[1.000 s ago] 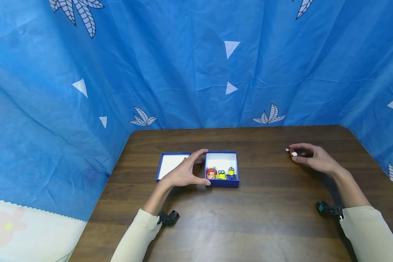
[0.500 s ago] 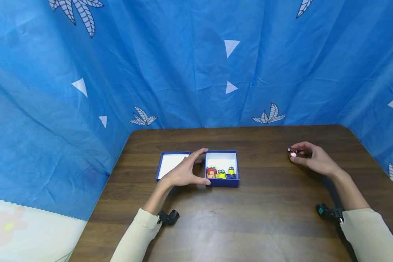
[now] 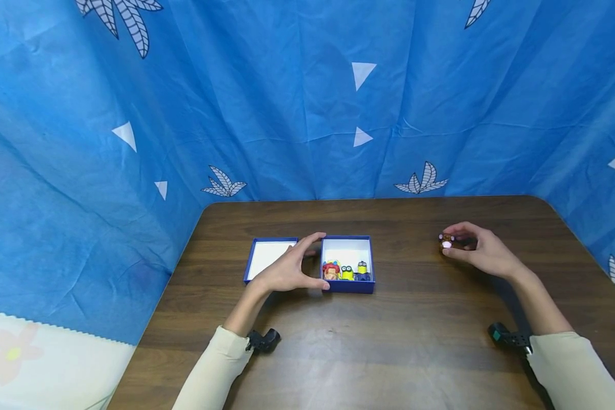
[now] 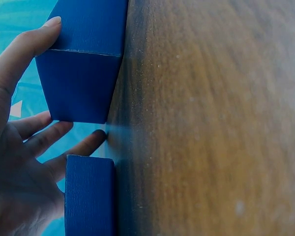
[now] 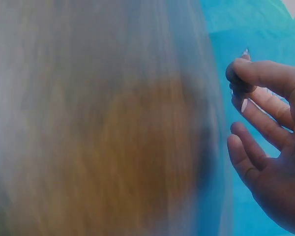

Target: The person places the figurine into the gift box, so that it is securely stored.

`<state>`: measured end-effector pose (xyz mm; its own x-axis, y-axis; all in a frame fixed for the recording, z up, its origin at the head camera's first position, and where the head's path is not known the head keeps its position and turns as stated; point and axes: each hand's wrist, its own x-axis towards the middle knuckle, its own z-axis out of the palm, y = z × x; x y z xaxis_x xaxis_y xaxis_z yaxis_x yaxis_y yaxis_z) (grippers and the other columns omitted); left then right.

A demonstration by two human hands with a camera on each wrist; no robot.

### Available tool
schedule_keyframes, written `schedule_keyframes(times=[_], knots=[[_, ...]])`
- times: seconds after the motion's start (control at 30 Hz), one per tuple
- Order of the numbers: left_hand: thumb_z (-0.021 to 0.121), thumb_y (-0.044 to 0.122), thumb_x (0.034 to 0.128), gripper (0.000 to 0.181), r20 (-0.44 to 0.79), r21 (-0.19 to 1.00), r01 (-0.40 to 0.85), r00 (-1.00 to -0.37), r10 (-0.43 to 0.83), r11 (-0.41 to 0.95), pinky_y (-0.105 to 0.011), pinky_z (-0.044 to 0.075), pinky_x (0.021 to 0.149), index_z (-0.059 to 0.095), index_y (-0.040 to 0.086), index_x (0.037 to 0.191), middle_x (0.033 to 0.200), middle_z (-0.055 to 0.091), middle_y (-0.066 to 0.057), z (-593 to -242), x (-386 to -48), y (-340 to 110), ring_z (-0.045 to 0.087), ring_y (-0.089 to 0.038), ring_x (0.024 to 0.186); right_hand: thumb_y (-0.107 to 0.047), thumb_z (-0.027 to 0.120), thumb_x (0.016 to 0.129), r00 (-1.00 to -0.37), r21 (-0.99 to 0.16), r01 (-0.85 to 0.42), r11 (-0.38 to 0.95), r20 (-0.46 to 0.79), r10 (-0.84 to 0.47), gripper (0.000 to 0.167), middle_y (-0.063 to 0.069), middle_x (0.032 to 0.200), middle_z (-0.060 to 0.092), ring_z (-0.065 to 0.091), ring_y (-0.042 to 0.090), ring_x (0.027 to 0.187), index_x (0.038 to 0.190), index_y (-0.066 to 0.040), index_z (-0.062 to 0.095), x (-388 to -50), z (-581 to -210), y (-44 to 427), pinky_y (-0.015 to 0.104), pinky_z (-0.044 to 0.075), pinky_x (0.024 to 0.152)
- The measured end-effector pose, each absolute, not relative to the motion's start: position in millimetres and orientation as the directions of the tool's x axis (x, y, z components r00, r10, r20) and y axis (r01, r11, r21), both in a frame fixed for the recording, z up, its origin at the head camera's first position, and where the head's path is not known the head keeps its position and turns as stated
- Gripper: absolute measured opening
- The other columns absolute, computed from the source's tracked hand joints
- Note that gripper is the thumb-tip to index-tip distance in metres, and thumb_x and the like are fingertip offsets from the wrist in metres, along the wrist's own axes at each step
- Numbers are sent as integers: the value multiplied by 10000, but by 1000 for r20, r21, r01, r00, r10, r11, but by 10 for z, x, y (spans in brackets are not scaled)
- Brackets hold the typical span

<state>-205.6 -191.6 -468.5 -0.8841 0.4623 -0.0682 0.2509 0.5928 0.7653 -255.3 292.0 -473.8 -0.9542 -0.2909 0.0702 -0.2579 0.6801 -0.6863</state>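
My left hand (image 3: 283,274) holds the open blue box (image 3: 348,287) at its left side, thumb at the front corner and fingertips at the back. In the left wrist view, the thumb presses on the box's blue wall (image 4: 81,83). Inside, along the front, stand a red-and-tan figurine (image 3: 331,270), a yellow figurine with big eyes (image 3: 347,273) and a yellow-and-dark-blue figurine (image 3: 362,271). Far to the right, my right hand (image 3: 484,250) pinches a small brown figurine with pale pink parts (image 3: 446,244) between thumb and fingers. The right wrist view shows this figurine (image 5: 240,81) dark and partly covered.
A shallow blue lid with a white inside (image 3: 267,257) lies left of the box, partly behind my left hand. Brown wooden table (image 3: 389,341) stretches between the hands. A blue patterned curtain (image 3: 307,114) hangs behind and beside it.
My right hand has shifted slightly left with the brown figurine, which has turned in the fingers. The left hand and the box stay where they were.
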Motion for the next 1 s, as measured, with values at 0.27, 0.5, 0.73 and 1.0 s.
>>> schedule_keyframes(times=[0.27, 0.5, 0.73, 1.0], knots=[[944, 517, 793, 1166, -75, 755, 254, -883, 464, 604, -631, 361, 1282, 233, 368, 1705, 1771, 295, 46, -4674, -2061, -1917, 524, -330, 1530, -342, 807, 984, -957, -714, -269, 647, 126, -260, 457, 124, 1294, 692, 585, 88, 1133, 1330, -107, 625, -2522, -4663, 2800, 159, 481, 869], [943, 518, 796, 1169, -68, 761, 258, -881, 468, 595, -641, 369, 1274, 240, 324, 1710, 1770, 300, 29, -4677, -2057, -1919, 521, -345, 1530, -314, 821, 975, -962, -732, -268, 626, 165, -220, 392, 86, 1273, 715, 597, 21, 1110, 1295, -149, 666, -2494, -4650, 2704, 129, 474, 875], [942, 522, 795, 1165, -66, 753, 261, -883, 464, 603, -640, 368, 1274, 240, 340, 1707, 1766, 307, 34, -4682, -2052, -1923, 522, -338, 1529, -263, 832, 966, -950, -744, -306, 594, 200, -239, 344, 58, 1227, 727, 608, -1, 1055, 1257, -162, 679, -2507, -4611, 2573, 193, 501, 808], [943, 525, 793, 1168, -69, 753, 258, -884, 463, 605, -635, 361, 1281, 231, 368, 1705, 1765, 305, 54, -4683, -2057, -1919, 529, -329, 1525, -242, 834, 964, -938, -758, -333, 560, 207, -277, 317, 40, 1212, 736, 641, 22, 1049, 1231, -168, 682, -2513, -4568, 2397, 224, 522, 807]])
